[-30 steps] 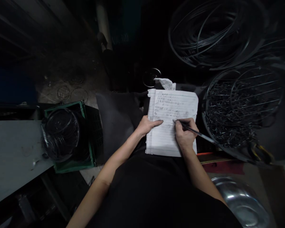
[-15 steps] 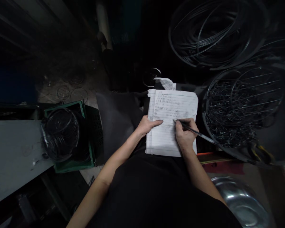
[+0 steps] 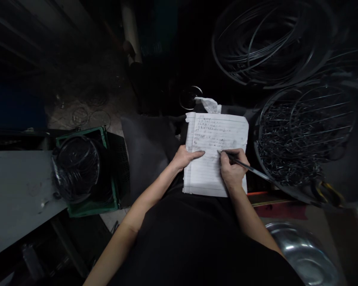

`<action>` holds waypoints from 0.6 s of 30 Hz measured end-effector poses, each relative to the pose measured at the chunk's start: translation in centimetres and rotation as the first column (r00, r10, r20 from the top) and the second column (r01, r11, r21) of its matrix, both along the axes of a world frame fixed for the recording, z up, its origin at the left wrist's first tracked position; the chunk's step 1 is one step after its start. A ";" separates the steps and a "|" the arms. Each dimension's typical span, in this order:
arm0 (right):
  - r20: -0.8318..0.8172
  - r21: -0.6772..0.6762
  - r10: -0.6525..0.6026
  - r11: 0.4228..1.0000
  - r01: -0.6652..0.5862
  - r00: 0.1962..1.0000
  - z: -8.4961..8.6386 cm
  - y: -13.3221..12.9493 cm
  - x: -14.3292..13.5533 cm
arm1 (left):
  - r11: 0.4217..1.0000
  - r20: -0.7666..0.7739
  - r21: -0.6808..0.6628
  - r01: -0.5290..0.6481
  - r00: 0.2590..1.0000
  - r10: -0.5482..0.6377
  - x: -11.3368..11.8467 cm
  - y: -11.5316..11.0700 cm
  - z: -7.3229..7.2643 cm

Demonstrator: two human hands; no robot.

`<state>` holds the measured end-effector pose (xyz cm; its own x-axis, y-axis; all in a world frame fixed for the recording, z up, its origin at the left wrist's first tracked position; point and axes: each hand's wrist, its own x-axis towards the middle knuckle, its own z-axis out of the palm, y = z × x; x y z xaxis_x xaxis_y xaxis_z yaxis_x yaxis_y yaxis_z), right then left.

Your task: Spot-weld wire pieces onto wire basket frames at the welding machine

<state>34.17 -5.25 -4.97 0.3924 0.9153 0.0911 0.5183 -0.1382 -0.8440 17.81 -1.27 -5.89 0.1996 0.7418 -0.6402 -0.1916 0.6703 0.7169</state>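
Note:
A worn lined notepad (image 3: 209, 174) lies in front of my body, its upper lines covered with handwriting and a torn, curled scrap at its top edge. My left hand (image 3: 185, 157) grips the notepad's left side, thumb flat on the page and the other fingers hidden beneath. Over the right half of the page, my right hand (image 3: 233, 169) pinches a pen (image 3: 250, 168). The pen's tip meets the paper near the middle, just below the written lines. Its clear rear end points out to the lower right.
Right of the notepad stands a round tub (image 3: 258, 147) of small metal pieces, with yellow-and-black handled pliers (image 3: 331, 193) at its edge. Coiled wire (image 3: 256, 55) fills another container behind. A metal basin (image 3: 304, 250) sits lower right. At left, a green crate (image 3: 117, 190) holds a plastic-wrapped coil (image 3: 77, 167).

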 end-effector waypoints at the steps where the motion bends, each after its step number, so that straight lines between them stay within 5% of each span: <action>1: 0.001 -0.002 0.000 1.000 0.000 1.000 0.0 0.0 0.0 | 1.000 -0.001 -0.001 0.003 1.000 -0.003 0.0 0.0 0.0; 18: -0.009 -0.003 -0.015 1.000 0.015 1.000 -0.3 0.0 0.0 | 1.000 -0.008 -0.015 0.003 1.000 -0.003 -0.1 -0.1 0.0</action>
